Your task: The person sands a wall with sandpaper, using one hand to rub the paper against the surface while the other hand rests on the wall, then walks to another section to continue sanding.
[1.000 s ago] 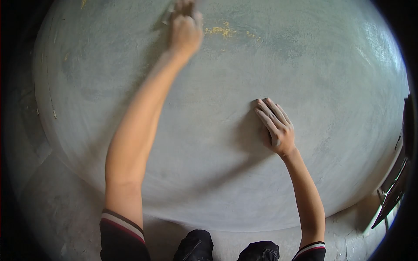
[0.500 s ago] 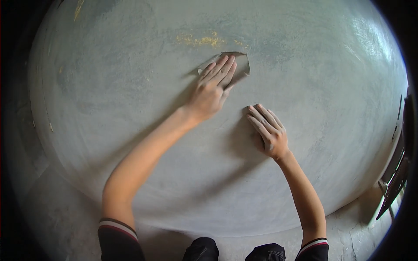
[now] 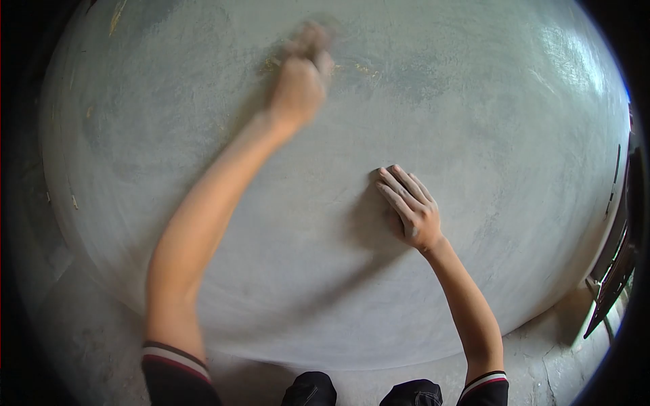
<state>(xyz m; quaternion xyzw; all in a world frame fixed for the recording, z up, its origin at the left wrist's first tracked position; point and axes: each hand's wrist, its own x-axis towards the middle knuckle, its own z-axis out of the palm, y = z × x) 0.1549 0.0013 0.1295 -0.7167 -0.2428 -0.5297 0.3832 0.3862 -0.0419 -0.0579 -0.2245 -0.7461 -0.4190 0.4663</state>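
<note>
"Where is the grey surface [image 3: 308, 210]?"
"Beneath the right hand [image 3: 414, 208], which lies flat, fingers extended."
"And the left hand [image 3: 302, 81]?"
"At eleven o'clock from it, blurred; its grip I cannot tell."

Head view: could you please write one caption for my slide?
A blurred left hand over a broad, yellow-marked grey surface; the right hand rests flat, lower down.

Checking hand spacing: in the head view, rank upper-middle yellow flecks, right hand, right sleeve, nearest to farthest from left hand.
From the left hand:
1. Yellow flecks: close at its right.
2. Right hand: lower right.
3. Right sleeve: bottom edge, further right.
</note>
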